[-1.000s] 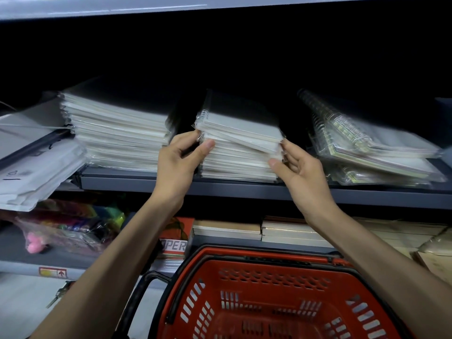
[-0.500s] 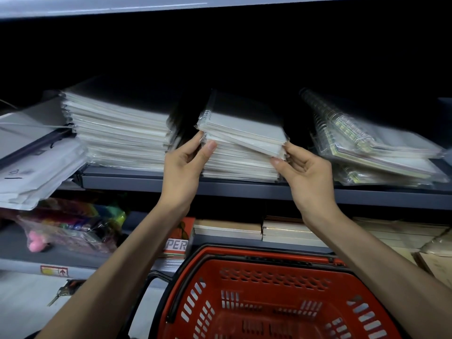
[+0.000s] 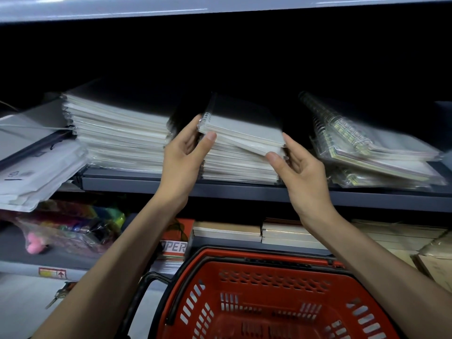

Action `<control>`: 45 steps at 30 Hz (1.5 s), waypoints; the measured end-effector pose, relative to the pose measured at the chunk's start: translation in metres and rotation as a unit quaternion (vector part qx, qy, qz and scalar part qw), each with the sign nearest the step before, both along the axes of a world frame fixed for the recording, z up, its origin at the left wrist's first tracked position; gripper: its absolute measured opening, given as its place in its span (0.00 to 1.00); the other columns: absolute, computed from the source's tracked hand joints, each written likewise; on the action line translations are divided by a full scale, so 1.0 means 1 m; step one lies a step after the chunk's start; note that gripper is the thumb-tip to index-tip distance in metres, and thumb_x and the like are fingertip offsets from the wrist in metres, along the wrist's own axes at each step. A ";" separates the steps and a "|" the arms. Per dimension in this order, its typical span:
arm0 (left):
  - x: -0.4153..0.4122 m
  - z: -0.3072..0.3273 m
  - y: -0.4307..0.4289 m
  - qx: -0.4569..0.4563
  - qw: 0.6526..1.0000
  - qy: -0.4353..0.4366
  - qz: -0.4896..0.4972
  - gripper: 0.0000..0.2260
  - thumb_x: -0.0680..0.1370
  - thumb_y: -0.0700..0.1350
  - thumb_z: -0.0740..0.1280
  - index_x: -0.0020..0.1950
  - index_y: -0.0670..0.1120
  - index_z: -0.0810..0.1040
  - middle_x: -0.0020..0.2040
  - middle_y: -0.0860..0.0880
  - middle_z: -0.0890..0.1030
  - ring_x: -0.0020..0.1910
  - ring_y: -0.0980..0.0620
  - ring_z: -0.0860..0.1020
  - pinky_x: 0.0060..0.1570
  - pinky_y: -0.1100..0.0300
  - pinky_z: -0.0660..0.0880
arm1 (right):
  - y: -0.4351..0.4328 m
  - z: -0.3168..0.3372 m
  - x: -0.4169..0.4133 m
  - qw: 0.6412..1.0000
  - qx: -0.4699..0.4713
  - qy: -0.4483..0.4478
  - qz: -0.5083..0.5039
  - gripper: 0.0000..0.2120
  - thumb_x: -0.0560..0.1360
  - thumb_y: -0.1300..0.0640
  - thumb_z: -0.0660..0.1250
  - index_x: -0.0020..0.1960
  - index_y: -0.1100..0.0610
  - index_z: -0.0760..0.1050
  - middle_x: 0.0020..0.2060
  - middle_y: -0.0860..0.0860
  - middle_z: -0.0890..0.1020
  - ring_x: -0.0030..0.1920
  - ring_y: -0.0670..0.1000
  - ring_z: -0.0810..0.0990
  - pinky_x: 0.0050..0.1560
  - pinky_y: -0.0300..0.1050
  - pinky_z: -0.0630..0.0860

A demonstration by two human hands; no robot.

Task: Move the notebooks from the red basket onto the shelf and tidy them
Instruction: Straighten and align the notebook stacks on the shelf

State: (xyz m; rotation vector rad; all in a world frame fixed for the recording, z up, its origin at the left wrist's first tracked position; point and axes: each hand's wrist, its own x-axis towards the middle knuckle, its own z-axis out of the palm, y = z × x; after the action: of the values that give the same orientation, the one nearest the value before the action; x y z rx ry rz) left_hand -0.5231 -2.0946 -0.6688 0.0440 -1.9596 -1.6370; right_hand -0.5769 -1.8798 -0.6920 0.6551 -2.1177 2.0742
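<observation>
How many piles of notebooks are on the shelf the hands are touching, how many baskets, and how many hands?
Piles of notebooks on the shelf: 3 (left pile, middle pile, right spiral-bound pile)
Red basket: 1
Hands: 2 (left hand, right hand)
Total: 6

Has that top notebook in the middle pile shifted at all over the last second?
Yes. The top notebook, held by the left hand and right hand, has tilted up at its left corner, away from the shelf edge.
</observation>
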 end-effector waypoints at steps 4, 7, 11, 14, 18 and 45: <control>0.002 0.001 -0.002 -0.001 1.000 0.018 -0.002 0.26 0.82 0.46 0.72 0.79 0.45 0.71 0.73 0.54 0.78 0.71 0.52 0.76 0.76 0.50 0.68 | 0.002 0.001 -0.002 1.000 0.003 -0.006 0.003 0.26 0.81 0.55 0.69 0.77 0.48 0.67 0.63 0.28 0.77 0.69 0.31 0.72 0.72 0.32 0.67; 0.002 0.002 -0.001 0.018 0.999 0.036 0.005 0.23 0.81 0.41 0.72 0.76 0.44 0.74 0.70 0.53 0.81 0.69 0.55 0.78 0.73 0.54 0.72 | 0.003 0.002 -0.004 1.000 -0.008 -0.004 0.009 0.27 0.81 0.52 0.68 0.79 0.52 0.66 0.75 0.42 0.72 0.73 0.38 0.71 0.77 0.43 0.66; 0.004 0.001 -0.002 0.029 0.999 0.041 0.013 0.25 0.79 0.40 0.74 0.76 0.44 0.74 0.71 0.50 0.80 0.72 0.54 0.76 0.73 0.53 0.73 | 0.002 0.000 -0.007 1.000 -0.013 0.001 0.009 0.25 0.83 0.53 0.66 0.79 0.52 0.67 0.75 0.42 0.71 0.70 0.31 0.70 0.74 0.35 0.66; 0.005 -0.003 -0.001 0.042 0.998 0.046 0.023 0.26 0.78 0.40 0.76 0.75 0.44 0.75 0.71 0.47 0.80 0.72 0.52 0.77 0.74 0.50 0.73 | 0.001 -0.003 -0.011 1.000 -0.020 0.002 0.010 0.24 0.83 0.54 0.65 0.79 0.51 0.67 0.74 0.41 0.71 0.67 0.28 0.71 0.68 0.27 0.67; 0.008 -0.007 0.002 0.069 0.996 0.049 0.022 0.27 0.76 0.39 0.76 0.75 0.44 0.76 0.70 0.47 0.81 0.72 0.51 0.77 0.73 0.49 0.73 | -0.002 -0.006 -0.013 1.000 -0.022 -0.010 0.004 0.23 0.83 0.55 0.66 0.77 0.50 0.70 0.73 0.44 0.75 0.68 0.34 0.74 0.69 0.30 0.68; -0.002 -0.009 0.015 0.019 0.999 0.035 0.010 0.25 0.84 0.46 0.68 0.81 0.46 0.68 0.77 0.53 0.73 0.76 0.60 0.71 0.76 0.58 0.68 | -0.019 -0.012 0.005 0.991 -0.091 -0.021 -0.093 0.20 0.84 0.57 0.64 0.76 0.54 0.72 0.69 0.41 0.78 0.68 0.33 0.74 0.69 0.29 0.69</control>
State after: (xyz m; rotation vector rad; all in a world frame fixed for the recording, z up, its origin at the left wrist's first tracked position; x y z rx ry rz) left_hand -0.5248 -2.0792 -0.6779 0.0211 -1.8703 -1.6420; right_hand -0.5721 -1.8984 -0.7039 0.3788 -1.8966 2.1612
